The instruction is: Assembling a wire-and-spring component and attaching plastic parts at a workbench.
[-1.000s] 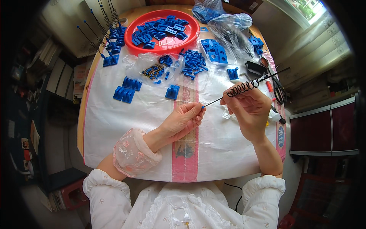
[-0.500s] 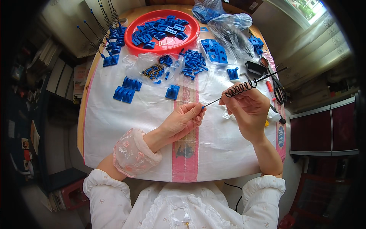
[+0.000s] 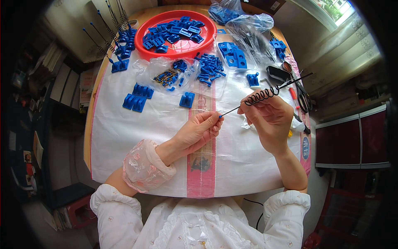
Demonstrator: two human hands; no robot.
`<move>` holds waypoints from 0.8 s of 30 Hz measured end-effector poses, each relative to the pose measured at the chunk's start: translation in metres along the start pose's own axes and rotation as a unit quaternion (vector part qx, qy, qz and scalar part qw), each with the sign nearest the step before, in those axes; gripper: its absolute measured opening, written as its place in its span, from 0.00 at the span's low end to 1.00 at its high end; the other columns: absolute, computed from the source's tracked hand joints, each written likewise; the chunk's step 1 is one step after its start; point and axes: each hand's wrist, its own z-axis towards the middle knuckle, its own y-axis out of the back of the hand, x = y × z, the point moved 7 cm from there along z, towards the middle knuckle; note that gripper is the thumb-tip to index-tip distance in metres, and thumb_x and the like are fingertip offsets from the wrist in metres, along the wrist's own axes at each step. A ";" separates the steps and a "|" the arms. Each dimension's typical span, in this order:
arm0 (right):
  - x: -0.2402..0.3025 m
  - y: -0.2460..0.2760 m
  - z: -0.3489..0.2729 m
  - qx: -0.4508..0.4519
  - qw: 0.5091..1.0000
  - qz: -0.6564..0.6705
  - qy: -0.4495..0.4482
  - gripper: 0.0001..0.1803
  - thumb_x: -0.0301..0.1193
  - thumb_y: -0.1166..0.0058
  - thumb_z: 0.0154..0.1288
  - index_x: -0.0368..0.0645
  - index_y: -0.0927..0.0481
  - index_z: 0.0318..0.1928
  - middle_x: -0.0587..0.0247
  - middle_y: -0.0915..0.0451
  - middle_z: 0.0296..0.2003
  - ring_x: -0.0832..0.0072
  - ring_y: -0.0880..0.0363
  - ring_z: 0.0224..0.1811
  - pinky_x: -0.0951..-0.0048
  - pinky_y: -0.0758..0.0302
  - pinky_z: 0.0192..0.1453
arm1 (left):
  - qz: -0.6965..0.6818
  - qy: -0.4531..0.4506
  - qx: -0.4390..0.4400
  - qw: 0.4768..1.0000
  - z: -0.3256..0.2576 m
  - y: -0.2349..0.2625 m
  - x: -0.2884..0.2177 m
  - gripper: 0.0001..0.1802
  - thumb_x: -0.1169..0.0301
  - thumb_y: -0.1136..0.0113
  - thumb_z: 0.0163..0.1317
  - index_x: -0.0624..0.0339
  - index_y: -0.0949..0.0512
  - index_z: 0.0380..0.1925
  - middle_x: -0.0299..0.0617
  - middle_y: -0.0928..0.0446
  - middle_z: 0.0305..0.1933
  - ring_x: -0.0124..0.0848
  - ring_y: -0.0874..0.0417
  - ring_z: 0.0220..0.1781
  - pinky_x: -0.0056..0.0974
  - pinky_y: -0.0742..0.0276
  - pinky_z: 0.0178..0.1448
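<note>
Between my two hands runs a thin black rod with a coiled spring section (image 3: 262,96), tilted up to the right. My left hand (image 3: 202,130) is closed, pinching a small blue tip (image 3: 220,117) at the rod's lower end; most of that piece is hidden by the fingers. Thumb and fingers of my right hand (image 3: 269,120) close on the rod just below the coil. A single blue base piece (image 3: 187,100) lies beyond my left hand. Two more blue clip pieces (image 3: 138,97) sit side by side farther left.
A red round tray (image 3: 143,49) holds many blue parts at the back. In front are a bag of brass-coloured and blue bits (image 3: 166,78) and a heap of small blue pegs (image 3: 210,68). Finished-looking spring rods on blue bases (image 3: 120,65) stand far left. Scissors (image 3: 304,99) lie right.
</note>
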 end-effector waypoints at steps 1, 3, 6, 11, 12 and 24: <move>0.000 0.000 0.000 0.000 1.000 0.000 0.001 0.08 0.13 0.42 0.60 0.31 0.20 0.40 0.60 0.16 0.35 0.77 0.16 0.37 0.79 0.20 0.43 | 0.000 -0.001 0.001 1.000 0.000 0.000 0.000 0.12 0.61 0.44 0.71 0.59 0.22 0.39 0.28 0.28 0.31 0.17 0.30 0.32 0.25 0.32 0.41; 0.000 0.000 0.000 -0.003 1.000 0.000 0.001 0.08 0.13 0.42 0.60 0.31 0.20 0.40 0.60 0.16 0.35 0.78 0.16 0.37 0.79 0.20 0.43 | -0.003 0.001 -0.002 1.000 -0.001 -0.001 -0.001 0.12 0.61 0.44 0.71 0.59 0.22 0.39 0.29 0.28 0.31 0.17 0.30 0.32 0.25 0.32 0.41; 0.002 0.001 0.000 -0.005 1.000 -0.010 0.001 0.08 0.13 0.42 0.60 0.31 0.20 0.40 0.60 0.16 0.35 0.78 0.16 0.37 0.79 0.20 0.43 | -0.005 0.001 -0.002 1.000 -0.001 -0.001 0.000 0.12 0.61 0.44 0.71 0.59 0.22 0.39 0.29 0.28 0.31 0.17 0.30 0.32 0.25 0.31 0.41; 0.002 0.003 0.000 -0.002 1.000 -0.010 -0.006 0.08 0.13 0.42 0.61 0.31 0.20 0.40 0.60 0.16 0.35 0.78 0.16 0.37 0.79 0.20 0.43 | -0.006 0.003 -0.002 1.000 0.000 0.000 0.000 0.12 0.61 0.45 0.71 0.58 0.22 0.39 0.28 0.28 0.31 0.17 0.29 0.32 0.25 0.31 0.41; 0.002 0.002 0.000 -0.006 1.000 -0.005 -0.006 0.08 0.13 0.42 0.61 0.31 0.20 0.40 0.60 0.16 0.35 0.78 0.16 0.37 0.79 0.20 0.43 | -0.007 0.004 0.000 1.000 0.000 -0.001 0.000 0.12 0.61 0.45 0.71 0.58 0.22 0.39 0.28 0.28 0.31 0.17 0.29 0.32 0.25 0.32 0.41; -0.001 0.000 -0.001 -0.001 1.000 -0.004 -0.004 0.08 0.13 0.42 0.60 0.32 0.20 0.41 0.61 0.16 0.35 0.78 0.16 0.37 0.80 0.21 0.44 | -0.030 0.000 0.034 0.999 0.001 0.000 0.001 0.11 0.64 0.44 0.71 0.61 0.22 0.42 0.33 0.24 0.36 0.18 0.27 0.34 0.23 0.29 0.41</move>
